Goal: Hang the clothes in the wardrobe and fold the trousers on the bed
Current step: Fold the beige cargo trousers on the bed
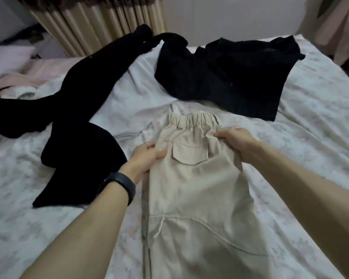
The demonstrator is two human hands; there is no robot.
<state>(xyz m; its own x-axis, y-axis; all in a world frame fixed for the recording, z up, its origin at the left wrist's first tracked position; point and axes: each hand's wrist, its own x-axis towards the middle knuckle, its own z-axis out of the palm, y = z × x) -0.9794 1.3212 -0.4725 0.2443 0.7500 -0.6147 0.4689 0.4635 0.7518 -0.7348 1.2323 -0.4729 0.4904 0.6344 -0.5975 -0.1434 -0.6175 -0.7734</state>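
Beige trousers (195,188) lie flat on the bed (300,158) straight in front of me. The elastic waistband (193,118) is at the far end and the legs run back toward my body, out of the bottom of the view. A flapped pocket (189,155) faces up between my hands.

Left hand (145,158): grips the left edge of the trousers at hip level, beside the pocket. The thumb is on top of the cloth and the fingers are curled round the edge. There is a ring (147,145) on one finger and a black wristband (119,187) on the wrist.

Right hand (236,139): grips the right edge just below the waistband, with the fingers curled in and pinching the fabric. The cloth is bunched into small folds at the grip.

Both forearms are bare and reach in from the bottom corners.

Other items on the bed:
- A long black garment (85,109) sprawls to the left, unfolded. One part stretches toward the curtain (93,25); another lies just beside my left wrist. It is too dark to tell its type.
- A black top (230,81) is spread out beyond the waistband, close to it, toward the far right.
- A pink garment (28,75) lies crumpled at the far left edge.

The sheet is pale, with a faint floral print, and is wrinkled around the trousers.
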